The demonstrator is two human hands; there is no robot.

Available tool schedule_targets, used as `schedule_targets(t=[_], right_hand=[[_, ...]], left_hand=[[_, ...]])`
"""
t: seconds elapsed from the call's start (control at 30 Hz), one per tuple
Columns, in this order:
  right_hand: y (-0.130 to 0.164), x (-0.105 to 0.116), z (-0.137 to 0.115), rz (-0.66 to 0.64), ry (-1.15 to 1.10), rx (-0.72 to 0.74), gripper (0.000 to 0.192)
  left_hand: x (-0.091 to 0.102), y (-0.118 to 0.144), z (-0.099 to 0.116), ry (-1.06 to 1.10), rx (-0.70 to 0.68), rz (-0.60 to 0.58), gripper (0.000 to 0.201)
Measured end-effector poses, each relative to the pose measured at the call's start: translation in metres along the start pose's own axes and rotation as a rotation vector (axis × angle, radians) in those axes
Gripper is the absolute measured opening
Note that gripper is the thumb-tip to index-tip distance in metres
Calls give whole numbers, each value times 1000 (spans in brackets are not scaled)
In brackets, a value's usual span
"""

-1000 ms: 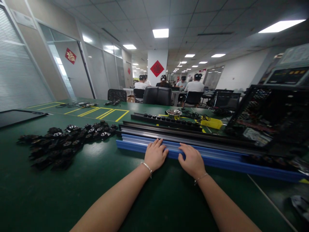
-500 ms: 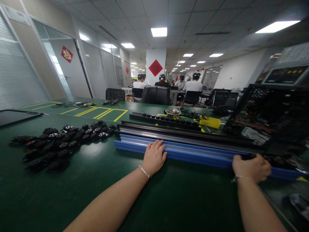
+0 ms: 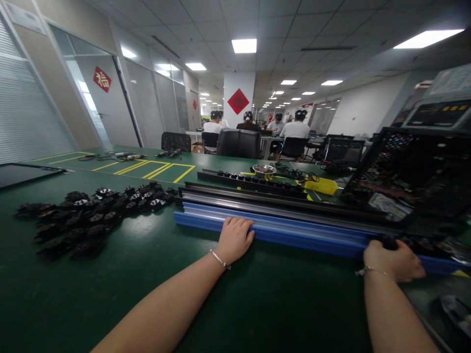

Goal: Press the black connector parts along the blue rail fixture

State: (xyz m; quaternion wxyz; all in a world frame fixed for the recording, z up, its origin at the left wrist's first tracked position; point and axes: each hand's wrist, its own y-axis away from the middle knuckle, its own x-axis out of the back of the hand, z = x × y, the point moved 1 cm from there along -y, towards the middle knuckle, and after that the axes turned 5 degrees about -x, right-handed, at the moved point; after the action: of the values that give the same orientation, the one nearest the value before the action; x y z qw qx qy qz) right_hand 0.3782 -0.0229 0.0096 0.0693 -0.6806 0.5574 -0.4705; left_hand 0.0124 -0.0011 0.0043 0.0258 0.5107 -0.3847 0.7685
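A long blue channel-shaped rail (image 3: 309,239) lies across the green table in front of me. My left hand (image 3: 236,239) is closed over its near edge, left of the middle, with the fingers curled onto the top. Toward the right end, my right hand (image 3: 393,260) pinches a small black part (image 3: 388,241) at the rail's channel; the hand covers much of that part. Further right, more small black parts (image 3: 429,245) sit in a row along the rail.
Many loose black parts (image 3: 95,215) lie heaped at the left. Behind the blue rail run black rails (image 3: 279,203), one farther rail (image 3: 250,182) carrying black parts, a metal bowl (image 3: 264,169) and a yellow bin (image 3: 321,186). An open black equipment frame (image 3: 408,171) stands at the right.
My right hand has shifted a little to the right along the blue rail. The left hand stays on the rail in nearly the same place.
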Motion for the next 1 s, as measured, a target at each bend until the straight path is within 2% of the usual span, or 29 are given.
schedule_targets(t=[0.13, 0.3, 0.37, 0.8, 1.0], right_hand=[[2, 2, 1, -25, -29, -187, 47], [6, 2, 0, 12, -48, -528, 47], [6, 1, -2, 9, -52, -591, 49], [7, -3, -3, 87, -97, -542, 38], [7, -1, -6, 40, -74, -544, 43]], left_hand=[[-1, 0, 0, -15, -2, -12, 24], [-3, 0, -1, -21, -10, 3, 23], [-4, 0, -2, -23, -16, 2, 24], [-3, 1, -1, -27, -18, -20, 26], [-3, 1, -2, -25, -20, -17, 26]])
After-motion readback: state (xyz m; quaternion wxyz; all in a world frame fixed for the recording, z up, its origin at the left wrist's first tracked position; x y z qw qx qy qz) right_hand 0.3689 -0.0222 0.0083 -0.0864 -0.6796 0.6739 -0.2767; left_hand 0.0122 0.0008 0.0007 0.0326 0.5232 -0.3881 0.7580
